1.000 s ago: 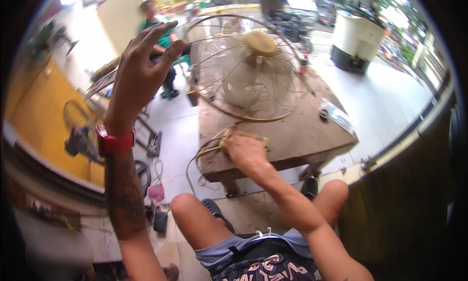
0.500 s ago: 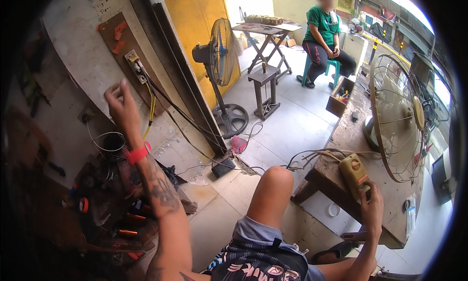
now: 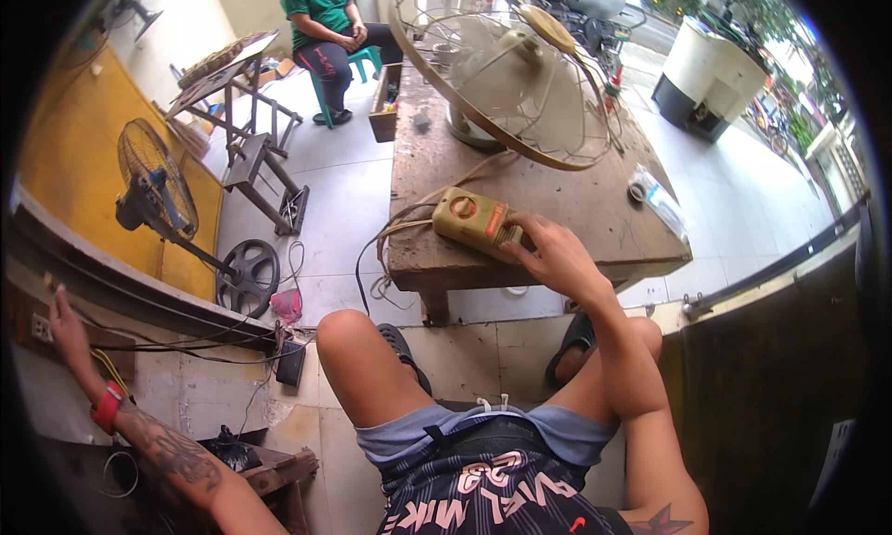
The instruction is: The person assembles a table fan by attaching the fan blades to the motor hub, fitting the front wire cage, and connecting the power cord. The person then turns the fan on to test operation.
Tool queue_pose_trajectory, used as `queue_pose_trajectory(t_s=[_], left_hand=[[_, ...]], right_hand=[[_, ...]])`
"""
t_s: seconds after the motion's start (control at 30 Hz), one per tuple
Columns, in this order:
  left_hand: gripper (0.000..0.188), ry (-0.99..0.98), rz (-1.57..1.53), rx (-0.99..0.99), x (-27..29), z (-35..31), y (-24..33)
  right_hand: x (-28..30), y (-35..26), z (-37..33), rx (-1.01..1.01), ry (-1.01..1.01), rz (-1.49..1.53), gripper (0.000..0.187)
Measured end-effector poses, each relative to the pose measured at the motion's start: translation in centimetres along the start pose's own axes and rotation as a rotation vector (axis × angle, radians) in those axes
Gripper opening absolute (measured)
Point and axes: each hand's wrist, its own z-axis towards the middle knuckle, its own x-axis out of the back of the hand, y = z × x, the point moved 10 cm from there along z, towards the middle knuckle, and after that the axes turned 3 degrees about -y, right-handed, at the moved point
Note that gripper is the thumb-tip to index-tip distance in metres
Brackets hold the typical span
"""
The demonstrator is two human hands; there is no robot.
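My right hand [image 3: 562,261] grips the near right end of a tan box with a round dial [image 3: 469,221], which lies on the wooden bench [image 3: 595,228]. Dark and pale cords run from the box's left end. At the far left, my left arm reaches out with a red wristband [image 3: 107,410]. My left hand [image 3: 65,329] is beside a wall socket [image 3: 41,328], its fingers together around what looks like a small tan plug [image 3: 50,280]. Dark cords trail from near those fingers.
A fan with a wire cage [image 3: 520,80] stands on the bench. Left of it are a black pedestal fan [image 3: 158,182], a wooden stand [image 3: 255,168] and a folding table [image 3: 218,84]. A person in green [image 3: 325,24] sits behind. A black adapter [image 3: 290,363] lies by the doorway.
My view has swung right toward the bench. My left hand, earlier raised near the plugged-in socket, is now against it with the small tan piece at its fingertips. The right hand stays on the box.
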Motion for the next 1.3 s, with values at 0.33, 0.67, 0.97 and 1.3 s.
queue_pose_trajectory(t_s=[0.33, 0.67, 0.97, 1.3], left_hand=[[0.021, -0.732, -0.65, -0.323, -27.5, -29.2, 45.0], [0.02, -0.758, -0.769, -0.542, -34.2, -37.2, 51.7], [0.03, -0.631, -0.385, -0.466, -37.5, -37.5, 48.6], [0.042, -0.555, -0.204, -0.389, -35.8, -36.2, 48.1]], right_hand=[[-1.2, -0.1, 0.1, 0.087, 0.009, -0.123, 0.071], [0.5, 1.8, -1.3, 0.072, -0.023, -0.062, 0.067], [4.2, 6.2, -3.9, -0.129, 0.008, -0.081, 0.049], [3.8, 7.7, -4.0, -0.265, -0.071, -0.103, 0.048]])
